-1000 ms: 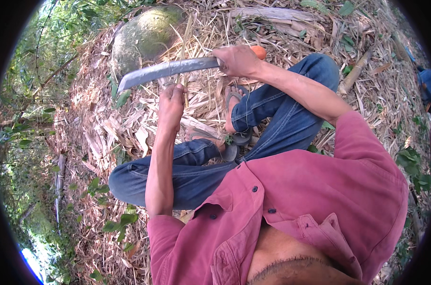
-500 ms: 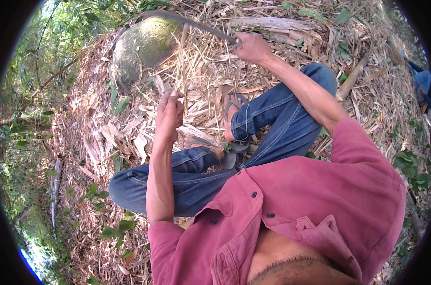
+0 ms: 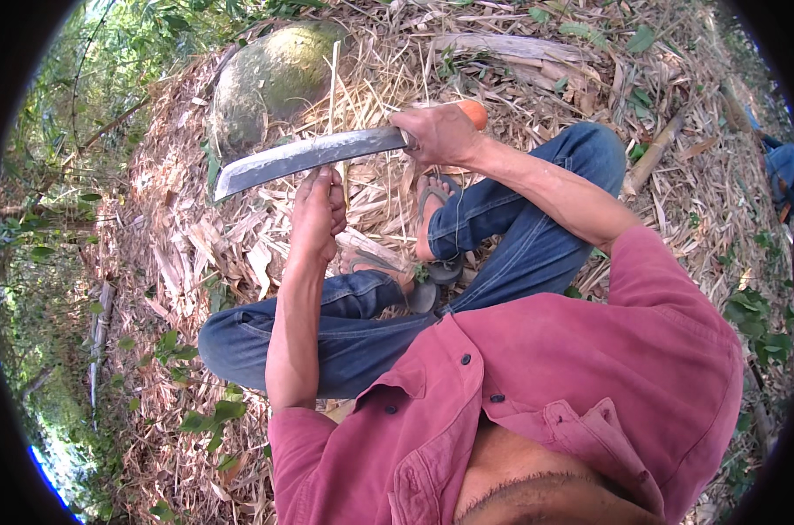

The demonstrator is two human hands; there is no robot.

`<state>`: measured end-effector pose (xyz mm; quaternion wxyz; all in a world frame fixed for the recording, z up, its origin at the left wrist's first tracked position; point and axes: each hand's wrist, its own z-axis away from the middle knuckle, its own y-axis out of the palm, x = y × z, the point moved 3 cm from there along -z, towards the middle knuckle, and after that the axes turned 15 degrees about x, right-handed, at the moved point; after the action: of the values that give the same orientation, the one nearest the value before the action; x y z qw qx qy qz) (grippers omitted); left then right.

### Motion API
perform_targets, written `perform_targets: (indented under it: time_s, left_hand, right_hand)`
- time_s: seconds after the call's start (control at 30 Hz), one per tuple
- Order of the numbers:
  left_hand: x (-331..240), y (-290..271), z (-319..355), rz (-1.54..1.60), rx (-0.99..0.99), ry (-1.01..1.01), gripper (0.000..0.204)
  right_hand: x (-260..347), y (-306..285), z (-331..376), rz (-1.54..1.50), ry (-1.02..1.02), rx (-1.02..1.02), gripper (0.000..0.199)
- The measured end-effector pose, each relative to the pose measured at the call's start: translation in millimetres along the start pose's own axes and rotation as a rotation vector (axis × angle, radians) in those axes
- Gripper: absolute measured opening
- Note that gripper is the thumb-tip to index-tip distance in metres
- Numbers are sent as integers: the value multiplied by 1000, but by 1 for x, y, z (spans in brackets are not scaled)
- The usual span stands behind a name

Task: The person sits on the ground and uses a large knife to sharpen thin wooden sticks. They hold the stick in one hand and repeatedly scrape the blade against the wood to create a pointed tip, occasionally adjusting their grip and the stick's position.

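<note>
My right hand (image 3: 442, 136) is wrapped round the handle of a machete (image 3: 301, 157), whose orange handle end (image 3: 474, 114) sticks out behind the fist. Its broad grey blade points left, lying across the view just above my left hand (image 3: 316, 214). The fingers of that left hand are closed in a pinch on a thin pale bamboo strip (image 3: 334, 83), which stands up away from me. The blade crosses over the strip close to my fingertips and hides part of it. Whether blade and strip touch, I cannot tell.
A rounded, mossy boulder (image 3: 279, 74) lies ahead on the left, with pale shavings (image 3: 371, 92) beside it. Dry leaves and split bamboo litter the ground round my sandalled feet (image 3: 434, 206). Farther right are a bamboo piece (image 3: 655, 153) and a blue-clad part of something (image 3: 782, 166).
The machete has come back from beyond the strip toward me, its blade turning flat to view above my left hand. My right hand moved nearer and left; my left hand barely moved.
</note>
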<state>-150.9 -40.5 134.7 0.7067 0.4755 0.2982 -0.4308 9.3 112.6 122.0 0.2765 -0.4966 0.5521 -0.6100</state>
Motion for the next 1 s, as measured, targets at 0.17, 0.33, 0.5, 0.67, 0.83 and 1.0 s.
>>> perform_targets:
  time_s: [0.17,0.33,0.5,0.67,0.83,1.0]
  left_hand:
    - [-1,3,0,33,46,36,21]
    - [4,18,17,43,13,-24,21]
    - [10,14,21,126,33,-12,20]
    - [3,2,11,339,74,14,21]
    - [5,3,14,352,-57,-42,21]
    - [1,8,18,390,91,18,21]
  right_hand:
    - [-15,-3,-8,67,1,-16,25]
    - [-65,-17,-22,60,385,144,13]
    - [-126,-57,-2,43,589,22,16]
    - [-50,-48,-1,-28,288,182,15]
    - [10,-13,-3,18,-50,91,19]
    - [8,-12,-12,-4,-65,113,23]
